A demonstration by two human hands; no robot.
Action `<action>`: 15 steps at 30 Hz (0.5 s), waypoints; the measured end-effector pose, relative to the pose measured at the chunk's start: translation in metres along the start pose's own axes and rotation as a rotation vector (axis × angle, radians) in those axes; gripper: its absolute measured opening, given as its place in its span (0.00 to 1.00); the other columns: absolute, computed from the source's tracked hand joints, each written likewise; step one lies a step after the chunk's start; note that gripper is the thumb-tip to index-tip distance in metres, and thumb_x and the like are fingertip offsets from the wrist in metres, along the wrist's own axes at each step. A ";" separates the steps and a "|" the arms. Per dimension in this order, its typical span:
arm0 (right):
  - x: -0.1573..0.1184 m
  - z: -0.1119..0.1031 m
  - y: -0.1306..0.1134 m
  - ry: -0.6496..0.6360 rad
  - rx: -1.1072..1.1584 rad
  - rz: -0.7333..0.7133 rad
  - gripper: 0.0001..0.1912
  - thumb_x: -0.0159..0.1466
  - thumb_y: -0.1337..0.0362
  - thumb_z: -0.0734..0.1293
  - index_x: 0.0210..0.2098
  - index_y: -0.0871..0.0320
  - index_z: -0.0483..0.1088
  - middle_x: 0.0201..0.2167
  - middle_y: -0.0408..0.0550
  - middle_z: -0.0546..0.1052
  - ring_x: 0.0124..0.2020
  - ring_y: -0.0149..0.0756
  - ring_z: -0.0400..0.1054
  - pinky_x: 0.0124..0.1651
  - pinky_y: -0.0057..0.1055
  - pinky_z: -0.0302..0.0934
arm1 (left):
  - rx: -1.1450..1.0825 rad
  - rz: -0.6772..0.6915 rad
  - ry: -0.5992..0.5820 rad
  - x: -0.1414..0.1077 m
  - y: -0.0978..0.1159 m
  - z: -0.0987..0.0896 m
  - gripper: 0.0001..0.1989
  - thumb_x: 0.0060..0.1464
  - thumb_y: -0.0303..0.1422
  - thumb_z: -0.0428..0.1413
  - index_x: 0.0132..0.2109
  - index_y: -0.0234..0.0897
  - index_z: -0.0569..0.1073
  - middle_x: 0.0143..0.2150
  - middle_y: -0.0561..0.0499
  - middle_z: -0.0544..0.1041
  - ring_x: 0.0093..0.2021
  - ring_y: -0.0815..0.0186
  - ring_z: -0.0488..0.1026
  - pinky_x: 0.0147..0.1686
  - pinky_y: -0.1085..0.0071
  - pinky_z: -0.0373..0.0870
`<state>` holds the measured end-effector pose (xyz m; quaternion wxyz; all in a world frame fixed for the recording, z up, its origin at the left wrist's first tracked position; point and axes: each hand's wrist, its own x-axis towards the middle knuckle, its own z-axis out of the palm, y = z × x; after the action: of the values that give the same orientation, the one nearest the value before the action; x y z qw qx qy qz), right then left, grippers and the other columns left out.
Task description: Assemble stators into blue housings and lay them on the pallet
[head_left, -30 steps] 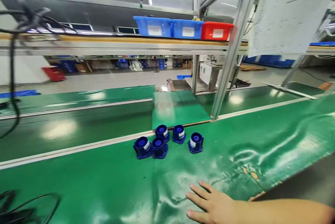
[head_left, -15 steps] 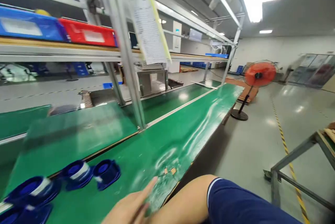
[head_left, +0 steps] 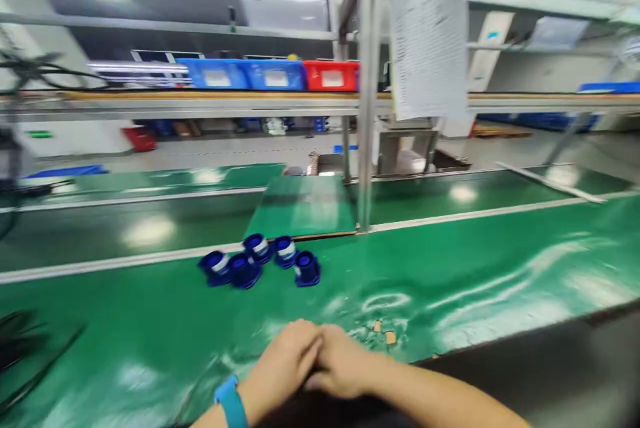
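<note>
My left hand (head_left: 286, 356), with a turquoise band (head_left: 231, 403) at its wrist, meets my right hand (head_left: 345, 363) above the near edge of the green bench top (head_left: 165, 321). Both are closed against each other with bent fingers, and no object shows in them. The palms and some fingers are hidden. Beyond the hands, apart from them, several dark blue cup-like pieces (head_left: 307, 269) with wide bases stand grouped on the green surface. White labels or bands show on most of them.
Torn spots (head_left: 391, 337) mark the bench covering right of my hands. Dark cables (head_left: 25, 348) lie at the left. A metal post (head_left: 369, 101) rises behind, beside hanging paper sheets (head_left: 427, 35). Blue bins (head_left: 276, 75) and a red bin (head_left: 331, 75) sit on the shelf.
The view has swung left and levelled, so the fan and aisle are gone from sight. A hand with an outstretched finger showed before; now both hands are together and closed.
</note>
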<state>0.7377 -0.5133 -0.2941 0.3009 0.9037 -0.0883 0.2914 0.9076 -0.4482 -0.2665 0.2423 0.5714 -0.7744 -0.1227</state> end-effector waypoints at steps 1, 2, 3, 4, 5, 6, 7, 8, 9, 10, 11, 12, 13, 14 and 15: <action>-0.017 0.000 0.013 -0.172 0.226 0.099 0.31 0.70 0.46 0.59 0.58 0.64 0.72 0.56 0.54 0.76 0.59 0.40 0.69 0.54 0.40 0.70 | 0.014 -0.095 0.044 -0.014 -0.025 -0.011 0.18 0.67 0.38 0.44 0.46 0.40 0.78 0.44 0.44 0.80 0.45 0.61 0.77 0.50 0.63 0.75; -0.035 0.003 0.029 -0.321 0.372 0.205 0.31 0.69 0.45 0.61 0.61 0.61 0.70 0.61 0.57 0.72 0.62 0.42 0.66 0.59 0.41 0.67 | 0.044 -0.188 0.082 -0.028 -0.051 -0.022 0.18 0.66 0.39 0.44 0.48 0.39 0.77 0.47 0.43 0.80 0.49 0.60 0.77 0.53 0.62 0.74; -0.055 0.008 0.044 -0.468 0.476 0.345 0.32 0.68 0.45 0.63 0.64 0.59 0.67 0.65 0.58 0.66 0.66 0.45 0.61 0.64 0.43 0.61 | 0.093 -0.280 0.117 -0.042 -0.075 -0.033 0.19 0.66 0.40 0.45 0.51 0.38 0.77 0.52 0.42 0.79 0.54 0.59 0.75 0.57 0.60 0.72; -0.074 0.016 0.060 -0.579 0.518 0.484 0.33 0.68 0.46 0.63 0.66 0.58 0.64 0.68 0.57 0.60 0.69 0.48 0.55 0.68 0.48 0.55 | 0.162 -0.372 0.149 -0.056 -0.099 -0.042 0.20 0.65 0.40 0.46 0.53 0.36 0.76 0.57 0.40 0.77 0.59 0.57 0.72 0.61 0.58 0.69; -0.093 0.026 0.074 -0.625 0.495 0.607 0.33 0.69 0.46 0.60 0.68 0.56 0.62 0.70 0.55 0.57 0.71 0.49 0.51 0.71 0.52 0.48 | 0.248 -0.466 0.170 -0.068 -0.121 -0.051 0.23 0.64 0.41 0.47 0.57 0.34 0.74 0.62 0.38 0.73 0.63 0.54 0.68 0.64 0.56 0.65; -0.109 0.036 0.086 -0.632 0.432 0.704 0.34 0.69 0.44 0.58 0.68 0.57 0.63 0.71 0.55 0.56 0.72 0.51 0.48 0.71 0.54 0.46 | 0.337 -0.573 0.185 -0.079 -0.141 -0.059 0.26 0.63 0.42 0.48 0.60 0.31 0.72 0.66 0.36 0.68 0.67 0.52 0.63 0.67 0.53 0.60; -0.123 0.045 0.096 -0.638 0.374 0.771 0.36 0.69 0.42 0.56 0.67 0.58 0.63 0.71 0.56 0.56 0.72 0.52 0.47 0.71 0.54 0.46 | 0.418 -0.697 0.193 -0.087 -0.158 -0.064 0.30 0.62 0.44 0.48 0.63 0.27 0.69 0.69 0.34 0.64 0.70 0.49 0.59 0.68 0.51 0.57; -0.133 0.053 0.103 -0.631 0.317 0.817 0.38 0.69 0.41 0.53 0.67 0.59 0.63 0.71 0.56 0.56 0.72 0.52 0.47 0.71 0.54 0.47 | 0.483 -0.824 0.196 -0.092 -0.172 -0.069 0.33 0.62 0.45 0.47 0.65 0.25 0.66 0.71 0.32 0.60 0.72 0.47 0.55 0.69 0.48 0.55; -0.140 0.059 0.108 -0.625 0.265 0.847 0.40 0.68 0.39 0.50 0.67 0.60 0.63 0.70 0.57 0.57 0.72 0.52 0.47 0.71 0.54 0.48 | 0.530 -0.935 0.194 -0.095 -0.182 -0.071 0.35 0.63 0.46 0.46 0.67 0.23 0.63 0.72 0.31 0.57 0.72 0.45 0.53 0.69 0.46 0.53; -0.143 0.062 0.111 -0.625 0.225 0.862 0.42 0.67 0.38 0.48 0.67 0.60 0.64 0.70 0.57 0.58 0.72 0.53 0.47 0.70 0.54 0.48 | 0.561 -1.018 0.187 -0.095 -0.190 -0.073 0.36 0.63 0.47 0.45 0.68 0.23 0.60 0.72 0.30 0.55 0.73 0.44 0.51 0.68 0.43 0.52; -0.144 0.064 0.113 -0.630 0.196 0.869 0.43 0.67 0.38 0.47 0.67 0.60 0.64 0.70 0.57 0.58 0.72 0.53 0.48 0.70 0.55 0.48 | 0.580 -1.068 0.179 -0.095 -0.195 -0.073 0.37 0.64 0.48 0.43 0.69 0.24 0.59 0.73 0.31 0.54 0.73 0.44 0.49 0.68 0.42 0.51; -0.142 0.064 0.113 -0.640 0.179 0.873 0.44 0.66 0.37 0.47 0.67 0.61 0.64 0.70 0.57 0.58 0.72 0.54 0.47 0.70 0.55 0.48 | 0.592 -1.090 0.173 -0.094 -0.198 -0.073 0.37 0.65 0.48 0.42 0.70 0.25 0.57 0.73 0.31 0.53 0.74 0.44 0.48 0.68 0.41 0.50; -0.138 0.061 0.112 -0.651 0.172 0.877 0.44 0.66 0.38 0.47 0.67 0.61 0.64 0.70 0.58 0.58 0.72 0.54 0.47 0.70 0.56 0.48 | 0.598 -1.091 0.168 -0.093 -0.199 -0.072 0.37 0.65 0.49 0.41 0.71 0.26 0.56 0.73 0.31 0.52 0.74 0.44 0.47 0.68 0.40 0.49; -0.131 0.058 0.109 -0.664 0.173 0.894 0.44 0.66 0.39 0.47 0.66 0.63 0.63 0.70 0.58 0.58 0.72 0.55 0.47 0.70 0.56 0.47 | 0.599 -1.086 0.166 -0.093 -0.199 -0.072 0.37 0.65 0.50 0.40 0.71 0.27 0.56 0.74 0.32 0.51 0.74 0.44 0.47 0.68 0.40 0.49; -0.122 0.052 0.102 -0.678 0.177 0.930 0.44 0.65 0.40 0.48 0.66 0.65 0.64 0.70 0.60 0.58 0.72 0.56 0.48 0.70 0.57 0.48 | 0.594 -1.083 0.166 -0.093 -0.198 -0.072 0.38 0.65 0.50 0.40 0.71 0.27 0.55 0.74 0.32 0.51 0.74 0.44 0.46 0.68 0.40 0.48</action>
<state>0.6285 -0.6285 -0.3486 0.0195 0.8346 -0.5425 0.0935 1.1296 -0.4165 -0.3201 0.0358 0.9338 -0.3542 0.0370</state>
